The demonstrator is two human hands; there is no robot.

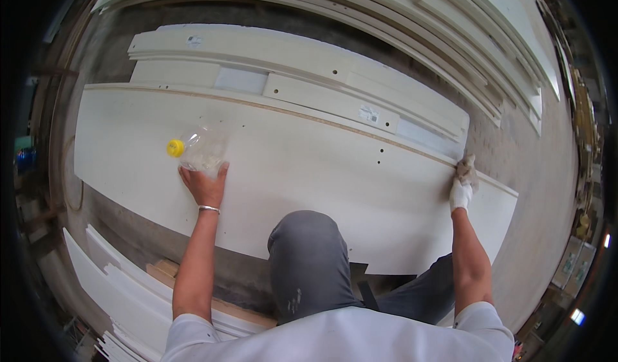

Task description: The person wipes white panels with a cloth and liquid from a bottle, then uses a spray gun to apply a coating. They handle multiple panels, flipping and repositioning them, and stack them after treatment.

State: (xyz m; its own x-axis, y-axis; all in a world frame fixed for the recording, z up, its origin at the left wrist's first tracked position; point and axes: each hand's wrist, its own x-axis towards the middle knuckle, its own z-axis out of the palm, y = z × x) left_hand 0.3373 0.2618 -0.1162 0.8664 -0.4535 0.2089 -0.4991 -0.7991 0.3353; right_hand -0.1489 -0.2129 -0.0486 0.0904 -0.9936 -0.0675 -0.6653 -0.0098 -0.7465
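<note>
A wide white panel [302, 175] lies flat in front of me, its long raw edge facing away. My left hand [204, 185], bare with a bracelet at the wrist, is closed around a clear plastic bottle [205, 148]. The bottle lies tilted over the panel's left part, its yellow cap [174, 148] pointing left. At the panel's far edge on the right, my right hand [461, 193] wears a white glove. It grips a crumpled beige rag [467, 167], pressed against that edge. The fingers are partly hidden by the rag.
Beyond the panel lies a stack of white boards [257, 50] with drilled holes and labels. More long boards [386, 14] are piled farther back. White strips [122, 291] lie at the lower left. My bent knee [309, 252] rises at the panel's near edge.
</note>
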